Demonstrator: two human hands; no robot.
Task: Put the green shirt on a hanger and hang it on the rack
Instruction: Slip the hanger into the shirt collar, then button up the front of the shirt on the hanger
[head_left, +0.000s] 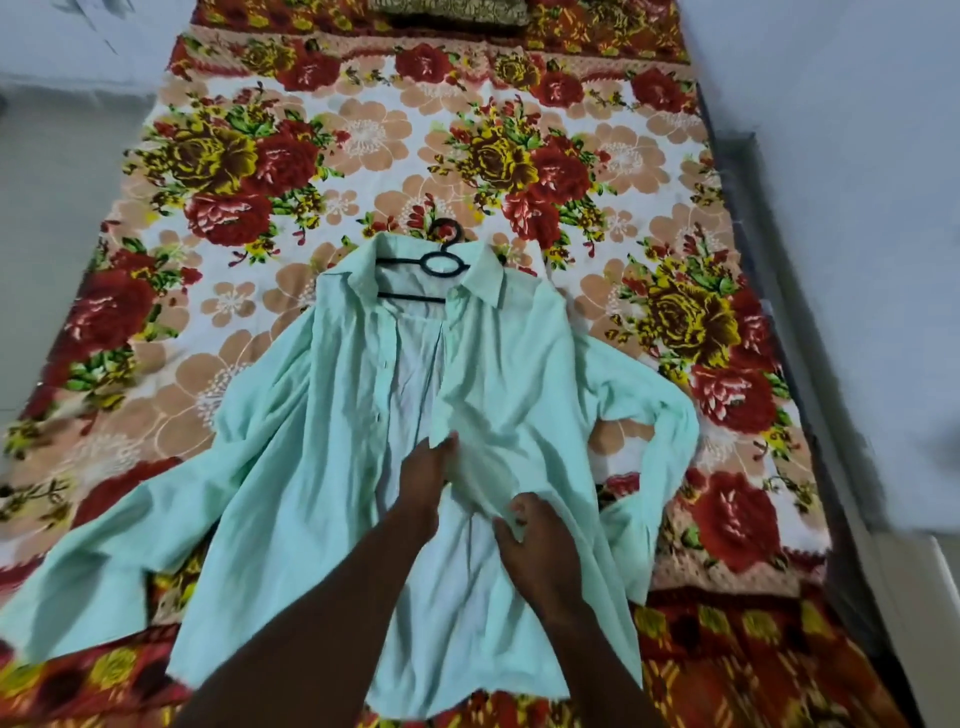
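The green shirt is spread open at frame centre, the black hanger seated inside its collar. Its front edge is pinched by the left hand and the right hand.

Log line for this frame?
shirt: flat on bed | hanger: inside collar | left hand, right hand: gripping front edge

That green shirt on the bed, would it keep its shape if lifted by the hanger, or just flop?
The shirt would probably flop: it lies creased, bunching where the right hand and left hand pinch its front edge. It looks thin, so likely light. The hanger inside the collar should hold the shoulders, but the unbuttoned front may slip off.
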